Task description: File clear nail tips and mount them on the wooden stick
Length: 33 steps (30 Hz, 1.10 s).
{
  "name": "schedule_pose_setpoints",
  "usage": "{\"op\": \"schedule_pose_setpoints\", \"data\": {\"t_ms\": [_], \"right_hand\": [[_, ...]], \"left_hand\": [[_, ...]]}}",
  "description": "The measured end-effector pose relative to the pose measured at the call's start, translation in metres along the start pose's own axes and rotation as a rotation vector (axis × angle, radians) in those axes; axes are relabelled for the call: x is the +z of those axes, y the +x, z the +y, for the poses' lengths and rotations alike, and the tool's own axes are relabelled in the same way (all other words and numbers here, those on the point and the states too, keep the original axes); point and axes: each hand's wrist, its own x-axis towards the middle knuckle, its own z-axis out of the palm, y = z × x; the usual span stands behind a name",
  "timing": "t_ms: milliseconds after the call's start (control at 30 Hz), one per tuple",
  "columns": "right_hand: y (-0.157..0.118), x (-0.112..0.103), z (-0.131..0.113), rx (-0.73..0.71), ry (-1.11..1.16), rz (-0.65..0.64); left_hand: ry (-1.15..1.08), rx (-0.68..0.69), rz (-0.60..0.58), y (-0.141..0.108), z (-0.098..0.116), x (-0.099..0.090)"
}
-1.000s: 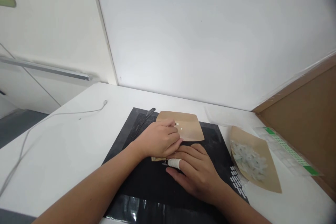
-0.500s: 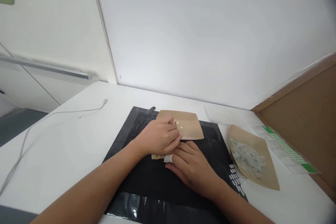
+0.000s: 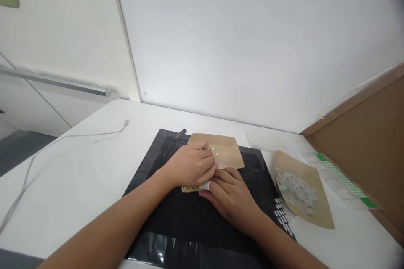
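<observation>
Far left of the fingers, a grey cable (image 3: 94, 134) lies on the white table (image 3: 78, 168). Nearer, a slim black tool (image 3: 177, 138) rests on the black mat (image 3: 176, 227), beyond the left wrist. The left hand (image 3: 194, 164) has its fingers curled in; whether they pinch anything, I cannot tell. A small yellowish piece (image 3: 188, 189) lies mostly under those fingers, only its near edge peeking out. The hidden contact makes a slip likely, I judge, if the hands press unevenly. Past the left fingertips, loose white bits (image 3: 217, 154) sit on brown paper (image 3: 232, 147); a brushing knuckle could scatter them. The right hand (image 3: 229, 195) is bent against the left, its grip unclear; the white wrap (image 3: 205, 185) on one finger might dull its feel. Well right of its fingers, white tabs (image 3: 280, 212) could catch its forearm.
</observation>
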Motion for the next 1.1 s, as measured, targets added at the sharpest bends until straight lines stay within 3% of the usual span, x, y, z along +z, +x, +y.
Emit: {"op": "schedule_pose_setpoints", "data": {"t_ms": [233,533,1100], "right_hand": [[-0.001,0.0,0.003,0.012,0.044,0.035],[-0.004,-0.016,0.007,-0.006,0.131,-0.098],[-0.001,-0.016,-0.005,-0.141,-0.04,-0.177]], "left_hand": [[0.003,0.008,0.001,0.001,0.0,0.0],[0.013,0.002,0.004,0.002,0.001,-0.001],[0.006,0.0,0.006,0.002,0.001,0.001]]}}
